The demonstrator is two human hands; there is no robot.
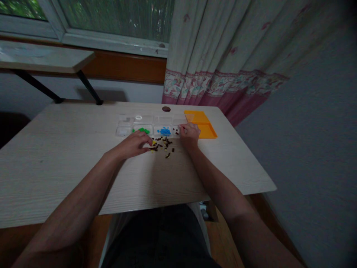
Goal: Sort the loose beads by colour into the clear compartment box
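A clear compartment box (125, 124) lies at the far middle of the wooden table (55, 160). One compartment holds green pieces (143, 130), another blue pieces (165, 131), and the rightmost has a few dark ones. Loose dark and yellow small pieces (163, 143) are scattered in front of the box. My left hand (134, 144) rests curled on the table at the left edge of that pile, fingertips among the pieces. My right hand (189, 134) is pinched at the box's right end, over the dark-piece compartment; what it holds is too small to name.
An orange tray lid (205, 126) lies right of the box, just beyond my right hand. A dark round hole (166, 109) sits near the table's far edge. A second table (41, 59), a window and a flowered curtain (223, 56) stand behind.
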